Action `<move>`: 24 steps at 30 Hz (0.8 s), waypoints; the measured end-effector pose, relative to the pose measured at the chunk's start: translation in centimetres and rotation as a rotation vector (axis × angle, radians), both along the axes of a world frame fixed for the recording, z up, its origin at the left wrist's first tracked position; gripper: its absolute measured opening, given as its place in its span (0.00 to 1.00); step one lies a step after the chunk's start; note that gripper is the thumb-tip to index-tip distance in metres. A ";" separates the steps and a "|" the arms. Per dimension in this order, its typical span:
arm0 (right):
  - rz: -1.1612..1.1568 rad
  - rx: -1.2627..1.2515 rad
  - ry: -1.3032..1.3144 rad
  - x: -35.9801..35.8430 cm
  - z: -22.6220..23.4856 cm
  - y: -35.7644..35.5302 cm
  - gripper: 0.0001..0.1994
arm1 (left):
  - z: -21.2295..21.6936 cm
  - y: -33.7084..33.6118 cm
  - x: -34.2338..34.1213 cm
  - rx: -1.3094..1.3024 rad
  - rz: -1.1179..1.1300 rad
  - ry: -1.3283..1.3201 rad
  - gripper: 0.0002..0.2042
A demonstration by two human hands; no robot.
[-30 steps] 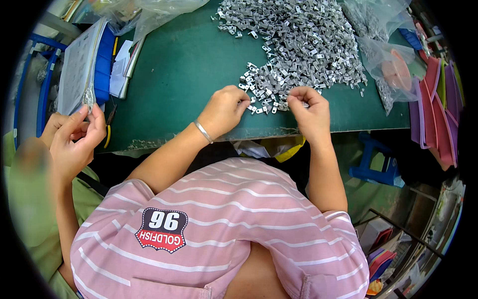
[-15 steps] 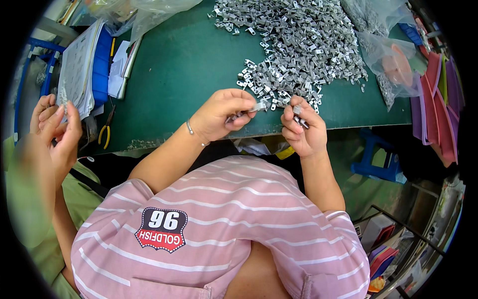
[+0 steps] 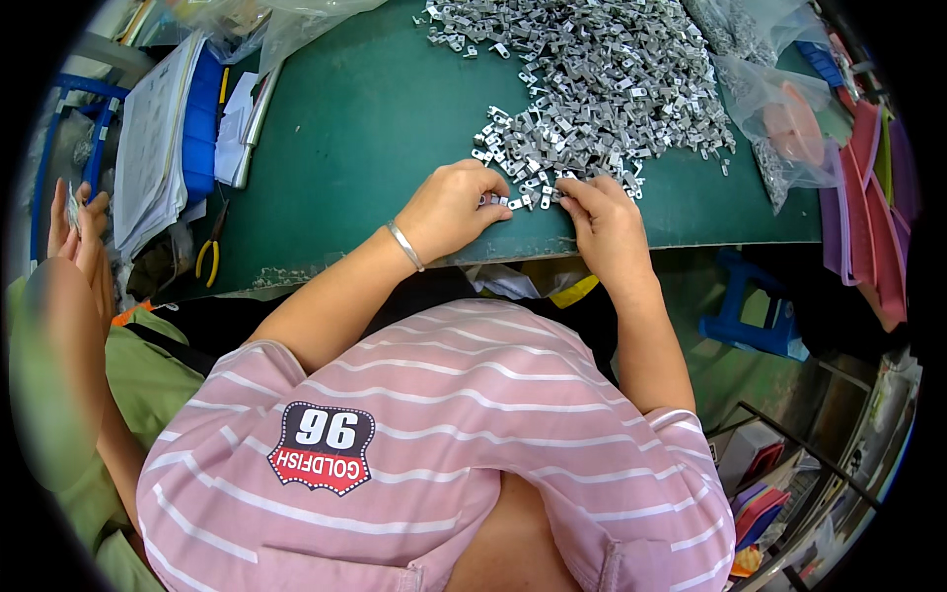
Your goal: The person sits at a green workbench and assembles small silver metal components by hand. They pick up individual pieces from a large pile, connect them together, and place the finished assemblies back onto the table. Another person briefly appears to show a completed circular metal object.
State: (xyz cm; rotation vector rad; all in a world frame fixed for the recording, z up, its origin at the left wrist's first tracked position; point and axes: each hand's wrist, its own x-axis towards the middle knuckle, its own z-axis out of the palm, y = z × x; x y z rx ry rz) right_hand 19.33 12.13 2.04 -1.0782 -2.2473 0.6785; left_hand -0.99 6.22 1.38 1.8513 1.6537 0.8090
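A large heap of small silvery metal brackets [image 3: 621,89], each bent and with a hole, covers the far middle of the green table [image 3: 365,118]. At the heap's near left edge rests my left hand [image 3: 444,212], palm down, a metal bangle on its wrist. Its fingers are curled, and a small bracket [image 3: 496,200] shows between thumb and fingertips. My right hand [image 3: 610,227] is also palm down at the near edge, thumb and forefinger pinched on a small bracket [image 3: 558,195]. Both palms are hidden from above. Several loose brackets lie between the hands.
Clear bags of metal parts [image 3: 774,128] lie at the right, beside coloured folders [image 3: 868,207]. Papers [image 3: 163,138], a blue tray [image 3: 204,128] and yellow-handled pliers [image 3: 209,259] sit at the left, near another person's hands [image 3: 81,222]. A blue stool [image 3: 755,311] stands below.
Both hands have turned from palm-up or sideways to palm-down and moved onto the heap's near edge. The metal pieces seen in the palms before are now hidden. The other person's hands shifted left.
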 end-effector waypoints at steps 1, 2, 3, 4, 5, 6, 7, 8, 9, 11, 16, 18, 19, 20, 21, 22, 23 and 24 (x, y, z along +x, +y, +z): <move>-0.004 0.002 -0.045 -0.1 0.0 -0.1 0.07 | 0.1 0.0 0.0 -0.016 0.021 -0.042 0.08; -0.005 0.002 -0.043 -0.1 0.0 -0.1 0.06 | 0.2 -0.2 -0.1 -0.034 0.046 -0.084 0.07; -0.013 -0.011 -0.023 0.0 -0.2 -0.2 0.06 | 0.2 -0.3 -0.2 -0.053 0.070 -0.125 0.07; -0.022 -0.024 -0.004 0.1 -0.4 -0.2 0.05 | 0.1 -0.5 -0.3 -0.087 0.089 -0.175 0.07; -0.031 -0.034 0.016 0.2 -0.5 -0.2 0.05 | 0.0 -0.5 -0.4 -0.118 0.108 -0.225 0.07; -0.037 -0.016 0.056 0.3 -0.7 -0.3 0.04 | 0.0 -0.6 -0.5 -0.149 0.126 -0.275 0.07; -0.055 -0.043 0.097 0.4 -0.7 -0.3 0.04 | 0.4 -0.6 -0.6 -0.281 0.164 -0.427 0.07; -0.071 -0.070 0.136 0.6 -0.5 -0.4 0.04 | 1.2 -0.6 -0.6 -0.413 0.203 -0.582 0.08; -0.087 -0.098 0.175 0.7 -0.5 -0.4 0.04 | 1.5 -0.7 -0.7 -0.545 0.241 -0.736 0.08; -0.140 -0.185 0.295 1.0 -1.1 -0.4 0.06 | 1.0 -0.9 -0.9 -0.580 0.193 -1.065 0.09; 0.069 -1.103 1.107 2.4 -1.1 -0.4 0.08 | 0.2 -1.2 -1.3 -0.633 0.051 -1.458 0.09; 0.288 -1.407 1.508 2.8 -1.5 -0.4 0.08 | 0.2 -1.4 -1.2 -0.634 -0.005 -1.549 0.08; 0.244 -1.428 1.533 2.7 -1.4 -0.6 0.07 | 0.2 -1.6 -1.2 -0.647 -0.049 -1.633 0.07; 0.204 -1.449 1.557 2.4 -0.9 -0.7 0.06 | 0.2 -1.6 -1.2 -0.656 -0.093 -1.716 0.07; 0.163 -1.470 1.580 2.2 -0.5 -0.9 0.06 | 0.2 -1.6 -1.3 -0.664 -0.139 -1.798 0.06; 0.044 -1.472 1.537 2.1 0.0 -1.0 0.04 | 0.4 -1.6 -1.2 -0.666 -0.095 -1.790 0.06; 0.040 -1.435 1.433 2.3 -0.2 -0.9 0.03 | 0.9 -1.5 -1.1 -0.670 -0.051 -1.784 0.06; 0.036 -1.396 1.330 2.7 -0.7 -0.6 0.03 | 1.1 -1.5 -0.9 -0.674 -0.008 -1.777 0.06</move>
